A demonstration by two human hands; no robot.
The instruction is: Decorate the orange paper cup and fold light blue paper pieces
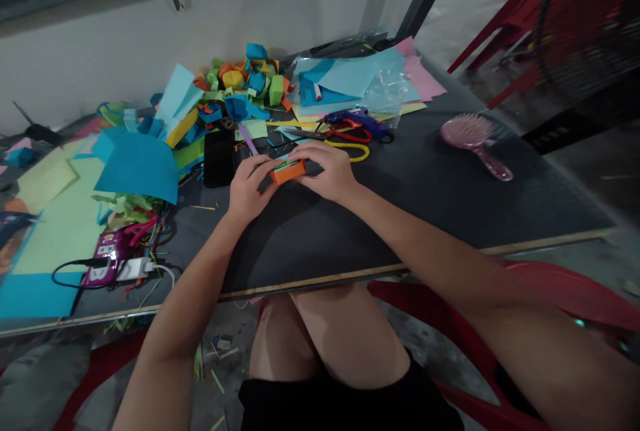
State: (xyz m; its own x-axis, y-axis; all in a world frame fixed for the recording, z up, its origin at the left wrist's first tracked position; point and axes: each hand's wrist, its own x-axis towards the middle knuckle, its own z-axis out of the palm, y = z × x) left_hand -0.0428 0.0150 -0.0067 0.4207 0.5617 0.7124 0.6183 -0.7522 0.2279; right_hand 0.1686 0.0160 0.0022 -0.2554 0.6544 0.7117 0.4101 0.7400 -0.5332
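Arms (420, 237) foremost, I have both hands (249, 189) gripping the orange piece (289, 173) lengthwise between them, right of the phone (219, 159).

Lone head-worn view, forward and down onto the table (425, 197), seemingly near in dim light.

A pink hairbrush (473, 140) lies bristles up — to its right, a dark fan (575, 37).
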